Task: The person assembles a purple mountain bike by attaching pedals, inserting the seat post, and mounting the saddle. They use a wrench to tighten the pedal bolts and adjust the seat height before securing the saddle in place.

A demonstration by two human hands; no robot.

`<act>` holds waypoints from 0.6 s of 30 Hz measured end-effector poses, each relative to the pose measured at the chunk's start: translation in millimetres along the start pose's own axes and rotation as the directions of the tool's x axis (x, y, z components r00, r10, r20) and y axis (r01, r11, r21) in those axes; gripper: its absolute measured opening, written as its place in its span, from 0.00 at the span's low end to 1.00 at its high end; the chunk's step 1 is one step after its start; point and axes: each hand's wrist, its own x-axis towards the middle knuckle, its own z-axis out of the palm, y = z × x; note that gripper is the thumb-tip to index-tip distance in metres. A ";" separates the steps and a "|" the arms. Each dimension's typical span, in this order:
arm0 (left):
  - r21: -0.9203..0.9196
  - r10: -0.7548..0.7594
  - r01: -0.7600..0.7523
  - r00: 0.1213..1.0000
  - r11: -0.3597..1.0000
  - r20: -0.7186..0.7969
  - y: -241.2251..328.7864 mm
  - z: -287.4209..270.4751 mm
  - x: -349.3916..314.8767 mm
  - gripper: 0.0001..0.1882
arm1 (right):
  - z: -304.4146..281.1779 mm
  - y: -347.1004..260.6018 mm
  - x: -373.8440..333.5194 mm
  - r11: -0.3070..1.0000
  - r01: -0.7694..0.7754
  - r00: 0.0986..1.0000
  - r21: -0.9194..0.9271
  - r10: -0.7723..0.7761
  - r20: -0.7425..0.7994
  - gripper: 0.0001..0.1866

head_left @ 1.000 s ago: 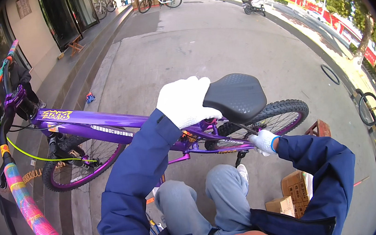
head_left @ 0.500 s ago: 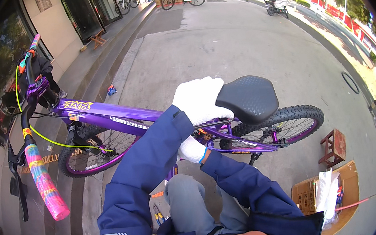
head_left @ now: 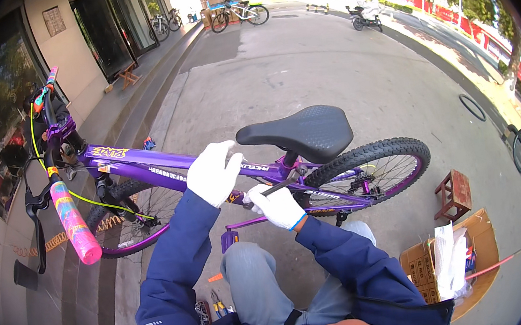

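In front of me stands a purple bicycle (head_left: 138, 158) with a black saddle (head_left: 312, 132). My left hand (head_left: 213, 174), in a white knitted glove, hovers by the top tube just ahead of the saddle's nose. Its thumb and fingers are apart and nothing is between them. Below the saddle, my right hand (head_left: 277, 209), also gloved, is closed around a dark bar-like tool (head_left: 283, 183). The tool's far end meets the seat clamp area under the seat post; its exact kind is unclear.
A purple pedal (head_left: 229, 239) is close to my knee. Pliers (head_left: 219, 305) lie on the ground beside my leg. To the right are a red wooden stool (head_left: 452, 195) and an open cardboard box (head_left: 482, 237) with packaging. Stone steps (head_left: 86, 298) run along the left.
My left hand has come off the saddle and moved left, its fingers opening. The right hand, earlier partly hidden below the left arm, now shows with the dark tool. The view has shifted slightly.
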 end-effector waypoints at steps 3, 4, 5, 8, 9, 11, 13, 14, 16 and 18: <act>-0.510 -0.098 0.159 0.985 0.846 0.143 7.5 4.3 -61.6 0.31 | -11.3 -19.1 -6.9 0.854 0.204 0.970 -0.479 -0.242 -0.019 0.18; -0.414 0.006 0.020 0.998 0.910 0.061 14.8 12.4 -75.5 0.31 | -12.0 -25.4 -7.7 0.699 0.277 0.934 -0.660 -0.357 0.015 0.18; -0.382 0.027 0.013 0.995 0.924 0.099 20.6 22.4 -83.6 0.31 | -11.9 -30.9 -8.9 0.495 0.343 0.866 -0.798 -0.496 0.064 0.17; -0.712 -0.264 0.248 0.960 0.657 0.090 36.9 57.4 -94.1 0.22 | -9.4 -42.6 -14.1 0.282 0.384 0.848 -0.879 -0.484 0.215 0.12; -0.782 -0.288 0.252 0.953 0.570 0.098 37.9 62.5 -95.5 0.21 | -13.6 -45.0 -16.5 0.397 0.407 0.881 -0.823 -0.409 0.238 0.15; -0.863 -0.378 0.321 0.911 0.391 0.167 35.7 64.4 -91.6 0.20 | -31.2 -47.3 -14.6 0.634 0.430 0.902 -0.643 -0.327 0.281 0.15; -0.902 -0.400 0.252 0.911 0.350 0.099 28.0 53.5 -77.1 0.20 | -65.5 -47.1 -8.9 0.857 0.250 0.930 -0.452 -0.082 0.358 0.17; -0.877 -0.422 0.290 0.900 0.384 0.113 19.4 37.1 -67.9 0.19 | -86.4 -45.9 -3.6 0.855 0.211 0.914 -0.473 0.000 0.407 0.17; -0.882 -0.473 0.312 0.873 0.354 0.119 11.0 8.5 -44.8 0.18 | -129.9 -38.2 5.3 0.955 -0.125 0.874 -0.269 0.235 0.425 0.14; -0.822 -0.460 0.302 0.886 0.482 0.055 7.0 -12.5 -12.0 0.18 | -165.3 -22.9 10.6 0.967 -0.243 0.907 0.080 0.197 0.371 0.13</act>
